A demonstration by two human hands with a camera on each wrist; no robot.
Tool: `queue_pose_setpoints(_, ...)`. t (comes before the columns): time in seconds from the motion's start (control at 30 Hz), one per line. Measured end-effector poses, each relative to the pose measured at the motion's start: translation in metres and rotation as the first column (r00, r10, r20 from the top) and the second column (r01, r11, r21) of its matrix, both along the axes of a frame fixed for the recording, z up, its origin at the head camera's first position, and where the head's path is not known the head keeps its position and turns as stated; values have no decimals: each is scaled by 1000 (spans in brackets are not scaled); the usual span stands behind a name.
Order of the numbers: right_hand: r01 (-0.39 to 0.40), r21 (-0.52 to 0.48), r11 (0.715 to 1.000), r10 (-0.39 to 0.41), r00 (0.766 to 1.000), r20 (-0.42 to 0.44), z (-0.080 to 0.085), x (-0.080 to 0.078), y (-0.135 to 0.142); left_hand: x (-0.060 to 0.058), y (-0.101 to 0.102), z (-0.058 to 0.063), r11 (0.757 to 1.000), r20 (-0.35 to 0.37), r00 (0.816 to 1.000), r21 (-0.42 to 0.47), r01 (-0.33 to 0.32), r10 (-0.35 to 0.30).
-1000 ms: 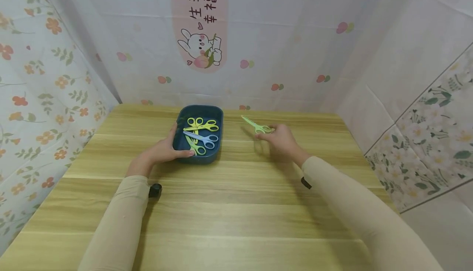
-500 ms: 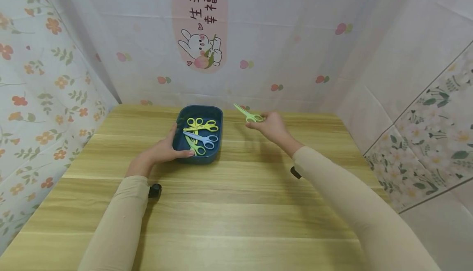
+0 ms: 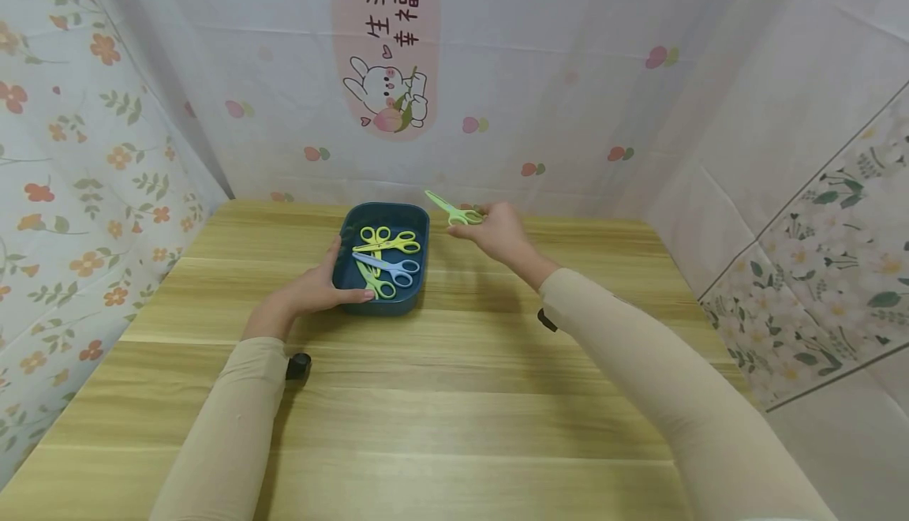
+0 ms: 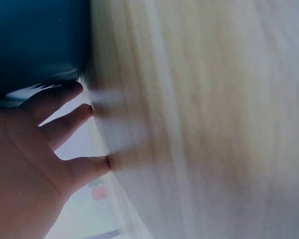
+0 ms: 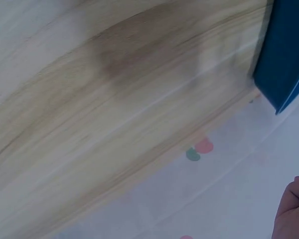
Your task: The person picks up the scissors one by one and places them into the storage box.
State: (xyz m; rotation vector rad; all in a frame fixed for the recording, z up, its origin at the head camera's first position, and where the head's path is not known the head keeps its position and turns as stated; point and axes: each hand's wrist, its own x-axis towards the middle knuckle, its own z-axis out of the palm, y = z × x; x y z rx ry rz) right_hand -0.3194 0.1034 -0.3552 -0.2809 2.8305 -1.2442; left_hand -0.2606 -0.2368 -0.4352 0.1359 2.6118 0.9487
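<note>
In the head view my left hand (image 3: 310, 288) rests against the dark blue box (image 3: 383, 309), thumb lying over its near rim and fingers along its left side. The left wrist view shows that hand's fingers (image 4: 65, 127) spread and fairly straight, some tips at the tabletop. Inside the box lie blue scissors (image 3: 383, 264), yellow scissors (image 3: 398, 243) and green scissors (image 3: 375, 282); a second yellow pair is partly covered. My right hand (image 3: 500, 234) pinches light green scissors (image 3: 454, 210) by the handles, blades pointing up and left, above the table right of the box.
The wooden table (image 3: 426, 426) ends at the back against a white curtain (image 3: 568, 95) with fruit prints. Floral cloth (image 3: 92, 189) hangs at the left and more patterned cloth (image 3: 838, 253) at the right. The box wall (image 5: 284, 55) shows in the right wrist view.
My right hand has moved left and away from me towards the box, carrying the light green scissors. The left hand and box have stayed in place.
</note>
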Motion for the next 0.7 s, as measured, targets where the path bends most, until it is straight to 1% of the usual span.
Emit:
queue_pose_setpoints(0.07, 1, -4, 1000, -1, 1000, 2, 1, 0, -4, 0, 0, 0, 1000, -3, 1000, 1, -1, 1)
queue_pose_setpoints(0.2, 20, 34, 999, -21, 1000, 9, 5, 1, -11, 0, 0, -1, 1000, -11, 1000, 9, -1, 1)
queue_pose_setpoints(0.53, 30, 135, 990, -43, 995, 94, 13, 3, -36, 1, 1, 1, 1000, -10, 1000, 16, 7, -7)
queue_pose_setpoints(0.63, 21, 189, 982, -41, 994, 100, 12, 4, -44, 1, 1, 2, 1000, -4, 1000, 18, 2, -2)
queue_pose_setpoints(0.7, 11, 241, 970, -36, 995, 97, 10, 5, -49, 1, 1, 2, 1000, -2, 1000, 19, 3, -2)
